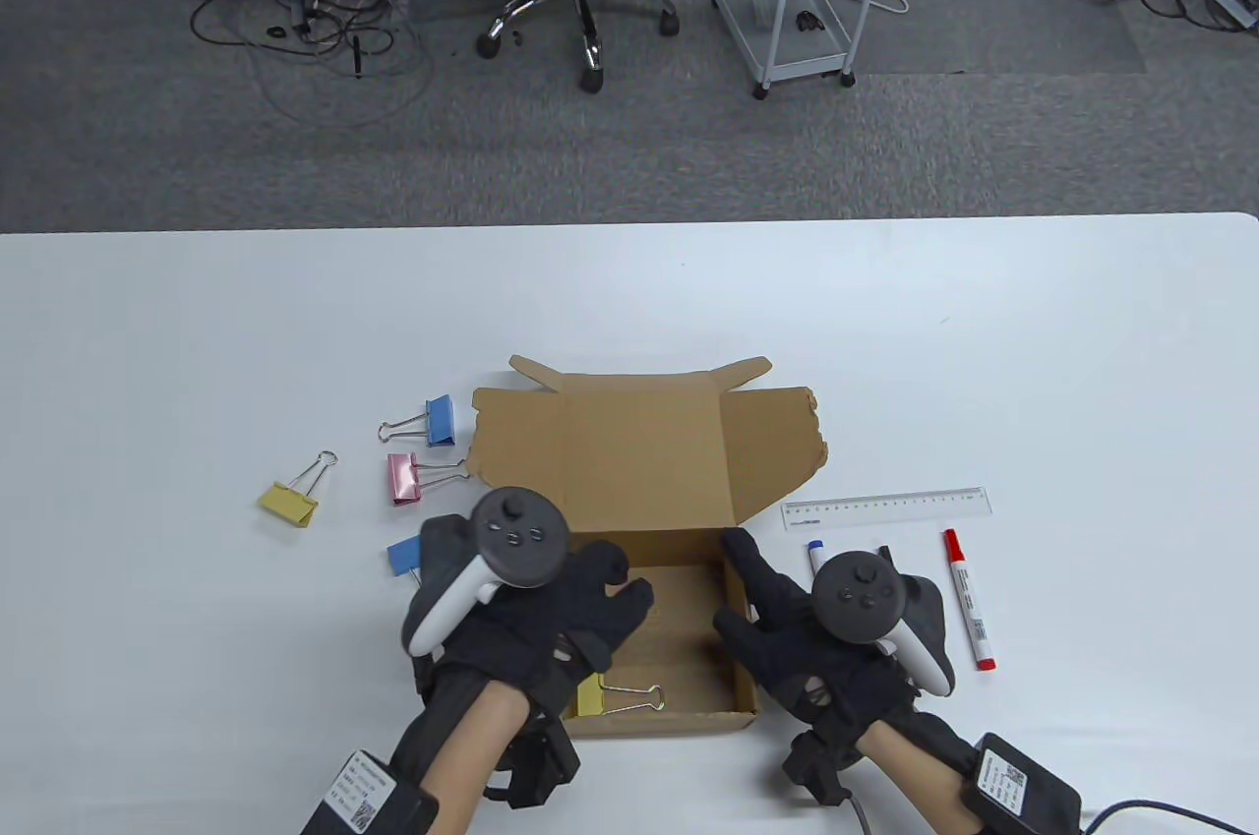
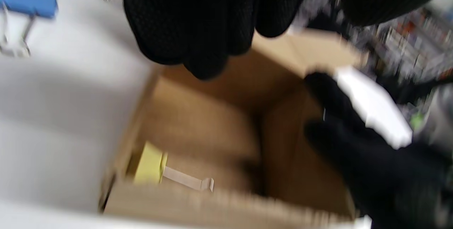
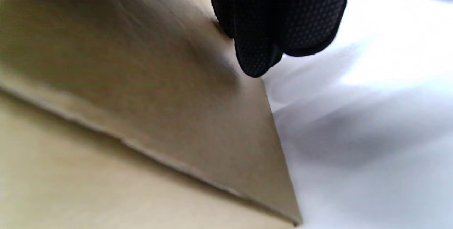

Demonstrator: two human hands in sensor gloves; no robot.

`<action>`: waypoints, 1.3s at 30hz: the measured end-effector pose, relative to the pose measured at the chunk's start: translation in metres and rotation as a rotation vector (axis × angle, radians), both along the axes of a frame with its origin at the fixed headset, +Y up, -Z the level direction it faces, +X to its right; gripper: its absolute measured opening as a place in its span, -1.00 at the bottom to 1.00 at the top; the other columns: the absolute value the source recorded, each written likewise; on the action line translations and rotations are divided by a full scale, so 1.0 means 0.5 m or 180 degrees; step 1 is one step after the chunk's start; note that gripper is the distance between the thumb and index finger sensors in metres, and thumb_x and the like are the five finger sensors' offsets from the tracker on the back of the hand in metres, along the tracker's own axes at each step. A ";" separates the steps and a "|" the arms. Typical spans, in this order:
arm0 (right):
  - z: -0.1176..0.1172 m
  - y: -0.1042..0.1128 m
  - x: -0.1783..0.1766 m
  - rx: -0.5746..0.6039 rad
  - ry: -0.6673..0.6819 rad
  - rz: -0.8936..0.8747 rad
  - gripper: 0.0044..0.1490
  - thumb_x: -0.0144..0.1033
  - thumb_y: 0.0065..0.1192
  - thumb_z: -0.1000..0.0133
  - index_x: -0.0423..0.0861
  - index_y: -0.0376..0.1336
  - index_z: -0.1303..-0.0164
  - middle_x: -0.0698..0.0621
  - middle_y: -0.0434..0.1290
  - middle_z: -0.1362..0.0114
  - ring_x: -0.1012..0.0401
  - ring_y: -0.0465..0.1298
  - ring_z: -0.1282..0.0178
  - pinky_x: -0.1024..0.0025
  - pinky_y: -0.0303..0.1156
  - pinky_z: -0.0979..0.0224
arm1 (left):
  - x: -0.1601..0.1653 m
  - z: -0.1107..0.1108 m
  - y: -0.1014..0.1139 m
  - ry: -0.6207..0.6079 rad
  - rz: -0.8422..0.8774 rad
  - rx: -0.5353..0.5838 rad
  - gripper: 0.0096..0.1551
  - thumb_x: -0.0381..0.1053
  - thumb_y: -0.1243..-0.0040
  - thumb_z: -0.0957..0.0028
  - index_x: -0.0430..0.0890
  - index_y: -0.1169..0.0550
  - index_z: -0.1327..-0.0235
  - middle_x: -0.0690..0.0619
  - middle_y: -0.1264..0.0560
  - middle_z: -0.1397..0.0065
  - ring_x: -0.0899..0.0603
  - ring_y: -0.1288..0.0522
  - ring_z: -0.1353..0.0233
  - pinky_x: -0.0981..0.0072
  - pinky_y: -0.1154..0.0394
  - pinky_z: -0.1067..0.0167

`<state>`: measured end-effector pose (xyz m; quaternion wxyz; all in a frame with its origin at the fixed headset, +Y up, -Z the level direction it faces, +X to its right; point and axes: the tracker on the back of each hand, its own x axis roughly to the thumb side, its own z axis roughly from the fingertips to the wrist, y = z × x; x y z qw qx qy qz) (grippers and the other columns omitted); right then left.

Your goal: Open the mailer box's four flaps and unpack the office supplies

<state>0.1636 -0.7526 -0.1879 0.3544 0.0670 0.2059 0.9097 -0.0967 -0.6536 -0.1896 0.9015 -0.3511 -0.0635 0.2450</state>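
The brown mailer box (image 1: 659, 725) sits at the table's front centre, its lid (image 1: 639, 451) folded back with the side flaps spread. A yellow binder clip (image 1: 605, 697) lies in the box's near-left corner; it also shows in the left wrist view (image 2: 150, 163). My left hand (image 1: 620, 589) hovers over the left side of the box interior (image 2: 198, 126) and holds nothing. My right hand (image 1: 738, 589) rests against the box's right wall, and its fingertips (image 3: 262, 45) touch the cardboard (image 3: 141, 98).
Left of the box lie a blue clip (image 1: 438, 422), a pink clip (image 1: 403, 478), a yellow clip (image 1: 290, 501) and a blue one (image 1: 403, 557) partly under my left hand. To the right lie a clear ruler (image 1: 885, 508), a red marker (image 1: 969, 599) and a blue-capped marker (image 1: 816, 555).
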 end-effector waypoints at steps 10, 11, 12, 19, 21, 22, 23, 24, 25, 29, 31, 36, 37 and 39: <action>0.001 0.000 -0.001 0.0032 -0.0022 0.0045 -0.12 0.45 0.02 -0.12 0.55 -0.30 -0.50 -0.11 0.24 -0.60 0.11 0.56 -0.25 0.24 0.57 -0.23 | 0.077 -0.032 -0.128 -0.0422 -0.0255 -0.1055 -0.09 0.51 -0.07 -0.20 0.12 -0.12 -0.68 -0.09 -0.12 -0.74 -0.52 -0.09 -0.62 -0.12 -0.49 -0.35; 0.001 0.000 -0.001 0.0033 -0.0024 0.0047 -0.12 0.45 0.02 -0.12 0.55 -0.30 -0.50 -0.11 0.24 -0.60 0.12 0.56 -0.25 0.24 0.57 -0.23 | 0.080 -0.033 -0.134 -0.0424 -0.0272 -0.1147 -0.09 0.51 -0.08 -0.21 0.12 -0.12 -0.68 -0.11 -0.11 -0.74 -0.53 -0.08 -0.62 -0.13 -0.50 -0.34; 0.001 0.000 -0.001 0.0033 -0.0027 0.0046 -0.12 0.46 0.02 -0.11 0.55 -0.30 -0.50 -0.10 0.24 -0.60 0.12 0.56 -0.25 0.24 0.57 -0.23 | 0.084 -0.034 -0.143 -0.0479 -0.0354 -0.1250 -0.10 0.51 -0.08 -0.22 0.12 -0.13 -0.69 -0.12 -0.11 -0.75 -0.54 -0.08 -0.62 -0.12 -0.50 -0.33; 0.002 0.000 -0.002 0.0040 -0.0034 0.0051 -0.13 0.45 0.02 -0.12 0.55 -0.29 -0.50 -0.11 0.25 -0.59 0.12 0.57 -0.24 0.25 0.58 -0.22 | 0.097 -0.044 -0.165 -0.0598 -0.0721 -0.1165 -0.14 0.50 -0.09 -0.21 0.16 -0.19 -0.68 -0.13 -0.12 -0.73 -0.44 -0.20 -0.65 0.09 -0.56 -0.28; 0.002 0.000 -0.002 0.0042 -0.0034 0.0053 -0.13 0.45 0.02 -0.12 0.55 -0.29 -0.51 -0.11 0.25 -0.59 0.12 0.57 -0.24 0.25 0.58 -0.22 | 0.096 -0.052 -0.167 -0.0595 -0.0773 -0.1104 -0.16 0.50 -0.10 -0.20 0.18 -0.22 -0.68 -0.12 -0.18 -0.71 -0.40 -0.27 -0.64 0.14 -0.56 -0.28; 0.002 0.000 -0.002 0.0043 -0.0034 0.0053 -0.13 0.45 0.02 -0.12 0.55 -0.29 -0.51 -0.11 0.25 -0.59 0.12 0.57 -0.24 0.25 0.58 -0.22 | 0.096 -0.056 -0.169 -0.0585 -0.0767 -0.1103 -0.16 0.49 -0.10 -0.20 0.19 -0.23 -0.68 -0.10 -0.21 -0.71 -0.39 -0.29 -0.64 0.14 -0.54 -0.30; 0.003 0.000 -0.002 0.0041 -0.0034 0.0053 -0.13 0.45 0.02 -0.12 0.55 -0.29 -0.50 -0.11 0.25 -0.59 0.12 0.57 -0.24 0.25 0.58 -0.22 | 0.097 -0.058 -0.170 -0.0586 -0.0775 -0.1104 -0.16 0.49 -0.11 -0.19 0.19 -0.24 -0.68 -0.09 -0.26 -0.69 -0.38 -0.31 -0.64 0.11 -0.53 -0.31; 0.003 0.000 -0.002 0.0038 -0.0034 0.0049 -0.13 0.45 0.02 -0.12 0.55 -0.29 -0.50 -0.11 0.25 -0.59 0.12 0.57 -0.24 0.25 0.58 -0.22 | 0.098 -0.061 -0.172 -0.0605 -0.0784 -0.1110 -0.17 0.48 -0.11 -0.19 0.18 -0.26 -0.68 -0.07 -0.30 -0.68 -0.37 -0.32 -0.63 0.07 -0.49 -0.34; 0.003 0.000 -0.002 0.0037 -0.0034 0.0046 -0.13 0.45 0.02 -0.12 0.55 -0.29 -0.50 -0.11 0.25 -0.59 0.12 0.57 -0.24 0.25 0.58 -0.22 | 0.100 -0.063 -0.173 -0.0612 -0.0778 -0.1114 -0.18 0.48 -0.10 -0.19 0.19 -0.26 -0.68 -0.04 -0.34 -0.66 -0.35 -0.33 -0.63 -0.01 -0.45 -0.38; 0.005 0.000 -0.004 0.0046 -0.0004 0.0043 -0.13 0.45 0.03 -0.11 0.56 -0.28 -0.50 -0.10 0.27 -0.58 0.13 0.58 -0.23 0.25 0.59 -0.21 | 0.110 -0.065 -0.180 -0.0631 -0.0642 -0.1155 -0.19 0.48 -0.09 -0.21 0.21 -0.26 -0.68 0.02 -0.36 -0.64 -0.21 -0.41 -0.58 -0.30 -0.32 -0.40; 0.006 0.001 -0.004 0.0063 -0.0011 0.0063 -0.13 0.45 0.03 -0.11 0.56 -0.27 -0.50 -0.10 0.28 -0.58 0.13 0.58 -0.22 0.26 0.59 -0.20 | 0.112 -0.063 -0.189 -0.0706 -0.0566 -0.1219 -0.19 0.48 -0.08 -0.21 0.21 -0.23 -0.67 -0.01 -0.30 -0.64 -0.23 -0.36 -0.58 -0.31 -0.34 -0.39; 0.005 0.001 -0.004 0.0072 -0.0008 0.0070 -0.14 0.45 0.02 -0.11 0.56 -0.27 -0.50 -0.10 0.28 -0.58 0.13 0.58 -0.22 0.26 0.59 -0.21 | 0.109 -0.058 -0.191 -0.0515 -0.0041 -0.1081 -0.20 0.49 -0.11 -0.17 0.23 -0.25 -0.64 0.03 -0.20 -0.69 -0.12 -0.35 -0.60 -0.14 -0.41 -0.41; 0.005 0.000 -0.004 0.0069 -0.0009 0.0059 -0.14 0.45 0.01 -0.11 0.56 -0.27 -0.50 -0.10 0.28 -0.57 0.13 0.58 -0.22 0.26 0.59 -0.21 | 0.110 -0.058 -0.189 -0.0485 0.0072 -0.1048 -0.24 0.44 -0.15 -0.19 0.25 -0.27 -0.62 0.04 -0.19 -0.70 -0.11 -0.36 -0.60 -0.10 -0.42 -0.42; 0.005 0.000 -0.004 0.0062 -0.0008 0.0049 -0.14 0.45 0.02 -0.11 0.56 -0.27 -0.50 -0.10 0.28 -0.57 0.13 0.58 -0.22 0.26 0.59 -0.21 | 0.108 -0.056 -0.184 -0.0565 0.0075 -0.1002 -0.26 0.42 -0.13 -0.21 0.23 -0.26 -0.62 0.03 -0.13 -0.72 -0.16 -0.28 -0.65 -0.12 -0.37 -0.45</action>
